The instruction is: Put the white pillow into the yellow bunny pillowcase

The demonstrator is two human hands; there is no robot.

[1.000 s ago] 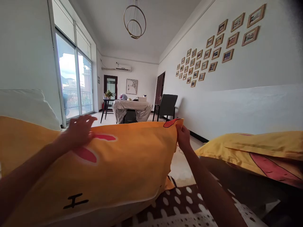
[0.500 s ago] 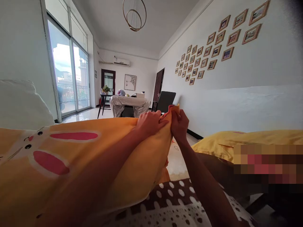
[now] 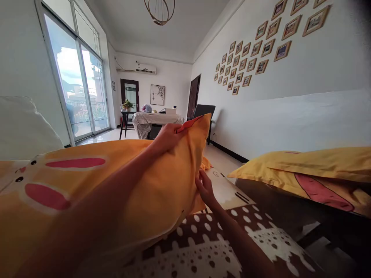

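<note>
Orange fabric forms the cover (image 3: 176, 173), which lies across the near left and centre of the scene. Its printed face carries a white rabbit head (image 3: 26, 170) at the left, with two pink-centred ears extending to the right. The right end of the cover rises to a pointed corner, with a red printed patch (image 3: 191, 122) along the upper edge.

The left hand (image 3: 166, 135) is closed on the upper edge of the cover, left of the raised corner and beside the red patch. The right hand (image 3: 205, 187) is positioned lower and farther right. Its fingers are bent and touch the right side edge of the cover; whether the fabric is pinched between them cannot be told.

Surrounding items are located as follows. Near: a brown and white patterned rug (image 3: 174, 251), below and to the right of the cover. Right: a yellow pillow (image 3: 278, 164), well apart from the right hand. Left: a white cushion (image 3: 23, 123), behind the cover. Far centre: a table under a translucent plastic sheet (image 3: 141, 125), with a dark chair (image 3: 206, 111) to its right. Far left: a glass sliding door (image 3: 66, 69). Right wall: a group of small framed pictures (image 3: 268, 47).
</note>
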